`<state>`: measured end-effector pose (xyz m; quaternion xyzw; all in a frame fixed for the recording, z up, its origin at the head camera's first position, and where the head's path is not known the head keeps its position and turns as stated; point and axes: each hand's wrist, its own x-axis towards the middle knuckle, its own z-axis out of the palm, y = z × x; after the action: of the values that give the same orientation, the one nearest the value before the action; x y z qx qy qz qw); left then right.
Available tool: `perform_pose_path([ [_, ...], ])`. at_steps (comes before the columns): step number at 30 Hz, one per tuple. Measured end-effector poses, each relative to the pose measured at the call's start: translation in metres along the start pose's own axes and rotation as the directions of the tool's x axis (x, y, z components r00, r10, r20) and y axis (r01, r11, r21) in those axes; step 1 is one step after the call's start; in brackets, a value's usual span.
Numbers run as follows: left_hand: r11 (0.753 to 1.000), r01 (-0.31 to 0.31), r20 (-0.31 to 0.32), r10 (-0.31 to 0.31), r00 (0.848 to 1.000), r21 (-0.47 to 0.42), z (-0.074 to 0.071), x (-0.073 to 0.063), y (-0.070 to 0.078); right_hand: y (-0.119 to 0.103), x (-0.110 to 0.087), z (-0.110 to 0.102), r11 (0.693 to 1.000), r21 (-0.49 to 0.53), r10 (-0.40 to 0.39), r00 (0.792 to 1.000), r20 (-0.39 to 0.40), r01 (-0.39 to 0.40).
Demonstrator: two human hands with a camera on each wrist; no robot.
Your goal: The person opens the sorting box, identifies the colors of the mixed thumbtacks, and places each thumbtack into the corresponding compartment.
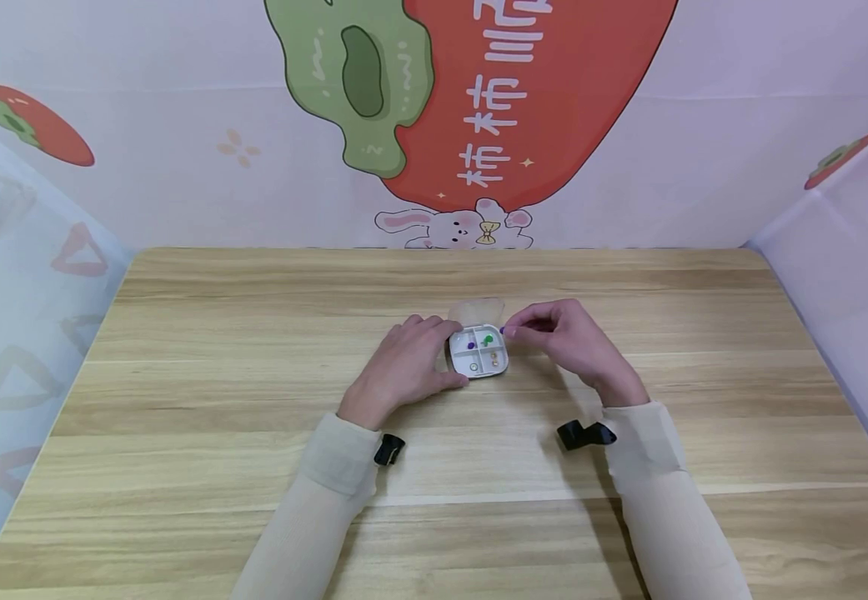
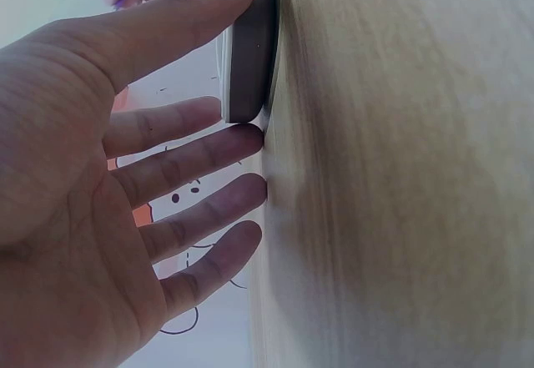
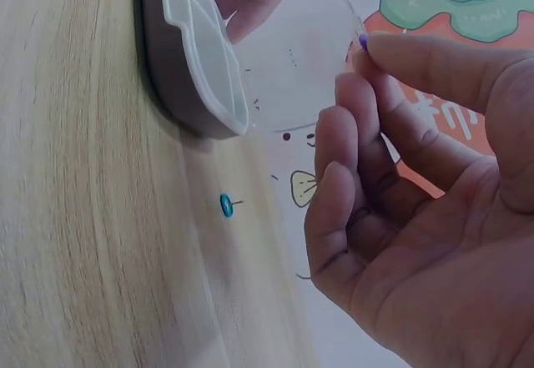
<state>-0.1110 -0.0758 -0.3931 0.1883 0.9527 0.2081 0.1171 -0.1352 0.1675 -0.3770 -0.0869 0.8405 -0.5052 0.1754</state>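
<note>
A small white pill box (image 1: 479,371) with four compartments stands on the table, its clear lid (image 1: 476,312) raised at the back. My left hand (image 1: 405,367) grips the box from the left, thumb at the near edge and forefinger at the far edge. To the right, my right hand (image 1: 572,342) pinches a tiny purple stud (image 3: 364,42) between thumb and forefinger, just beside the box's far right corner. Inside are a purple piece (image 1: 471,345) at back left, green pieces (image 1: 488,340) at back right, and small gold-toned pieces (image 1: 494,358) at front right.
A blue stud with a thin pin (image 3: 227,205) lies on the wooden table (image 1: 253,333) near the box in the right wrist view. A printed cloth (image 1: 178,167) hangs behind the table. Black straps (image 1: 389,450) sit at both cuffs.
</note>
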Motion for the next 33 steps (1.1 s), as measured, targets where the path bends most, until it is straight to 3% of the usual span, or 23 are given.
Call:
perform_pose_path([
  [9,1.000,-0.008,-0.001,0.008,1.000,0.001,0.000,-0.001,0.000,-0.003,0.000,0.002,0.997,0.072,-0.029,0.998,0.047,0.026],
  [26,1.000,-0.006,0.007,0.006,1.000,0.005,-0.001,0.000,0.001,-0.008,-0.003,0.003,0.990,0.130,-0.056,0.997,0.047,0.049],
  [33,1.000,-0.008,0.008,0.008,1.000,0.011,-0.001,0.000,0.001,-0.007,-0.001,0.013,0.988,0.006,-0.156,0.988,-0.020,0.156],
])
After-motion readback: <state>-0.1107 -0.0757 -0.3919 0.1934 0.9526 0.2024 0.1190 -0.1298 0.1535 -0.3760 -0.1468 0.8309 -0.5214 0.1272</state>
